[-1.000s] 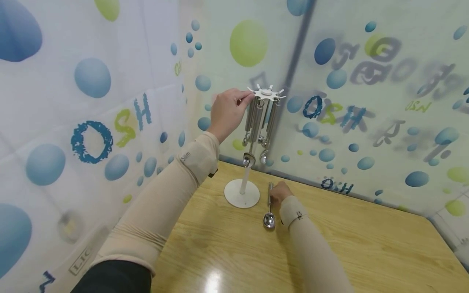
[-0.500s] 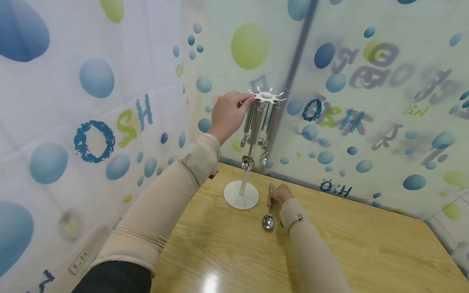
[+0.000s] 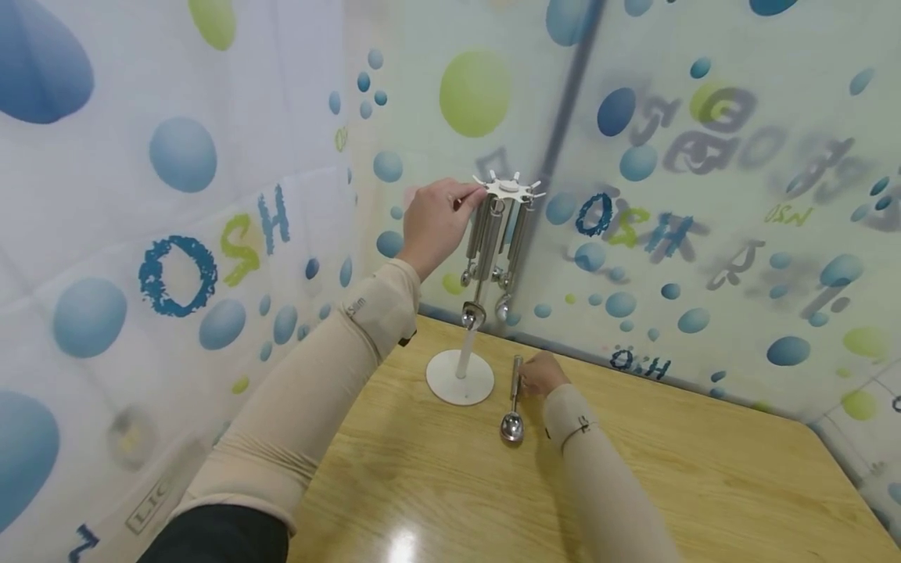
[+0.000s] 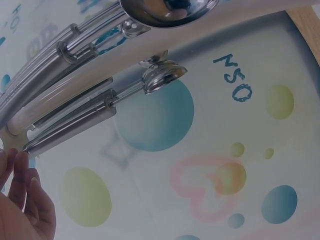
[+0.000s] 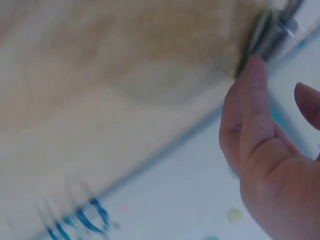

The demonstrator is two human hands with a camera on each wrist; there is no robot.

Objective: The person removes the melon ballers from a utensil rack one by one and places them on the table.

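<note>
A white stand has a star-shaped top rack (image 3: 508, 189) and a round base (image 3: 460, 377). Several metal utensils with tubular handles hang from the rack, among them a scoop (image 3: 474, 314) with a deep bowl. My left hand (image 3: 438, 219) pinches the rack's left edge between thumb and fingers, above a hanging handle (image 4: 75, 131). Another metal scoop (image 3: 512, 427) lies on the table right of the base, bowl towards me. My right hand (image 3: 543, 374) is beside its handle (image 5: 275, 36). In the right wrist view one fingertip touches the handle, fingers nearly straight, thumb apart.
The wooden table (image 3: 676, 461) runs to a patterned curtain (image 3: 704, 234) at the back. Another curtain panel (image 3: 281, 148) hangs on the left, near my left arm. The stand is close to the table's back edge.
The head view has shifted slightly. My left hand keeps its pinch on the rack. My right hand has moved slightly right from the scoop's handle, and the scoop stays on the table.
</note>
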